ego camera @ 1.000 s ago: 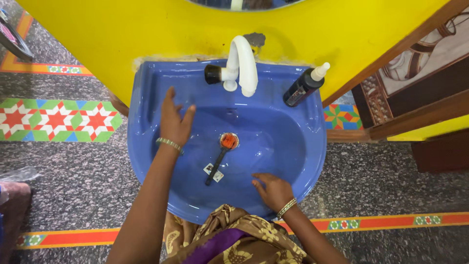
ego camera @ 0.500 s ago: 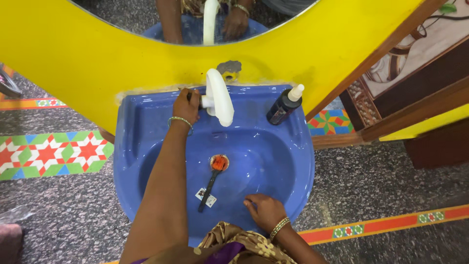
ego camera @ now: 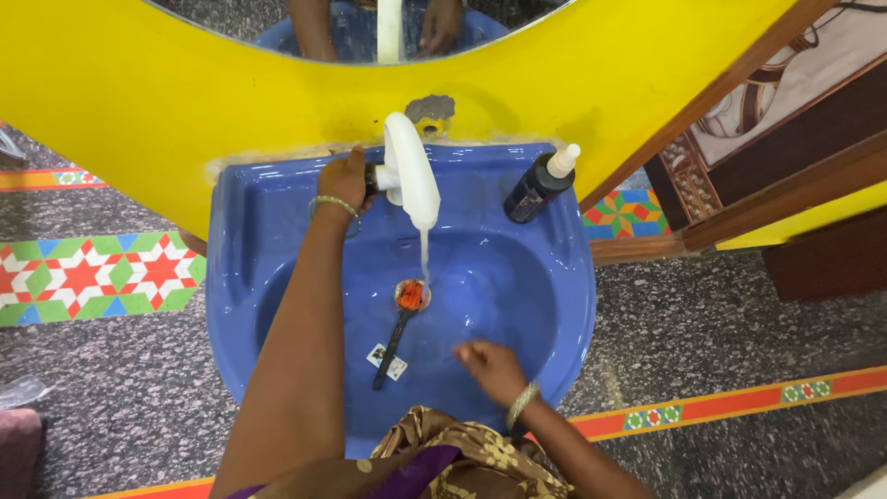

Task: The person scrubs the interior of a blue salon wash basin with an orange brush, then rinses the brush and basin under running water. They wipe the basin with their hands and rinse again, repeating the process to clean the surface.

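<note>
Your left hand (ego camera: 344, 180) grips the tap handle (ego camera: 372, 177) (water runs); your right hand (ego camera: 490, 368) rests open in the blue basin (ego camera: 554, 305), the brush (ego camera: 395, 333) lying to its left.

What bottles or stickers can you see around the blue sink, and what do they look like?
Bottle: on the sink's back rim, right of the white tap; dark, leaning, with a white nozzle top.
Label: a small white tag with dark marks on the handle of the brush, which lies in the blue sink near the drain; black handle, orange bristles.
No signs or screens show.
</note>
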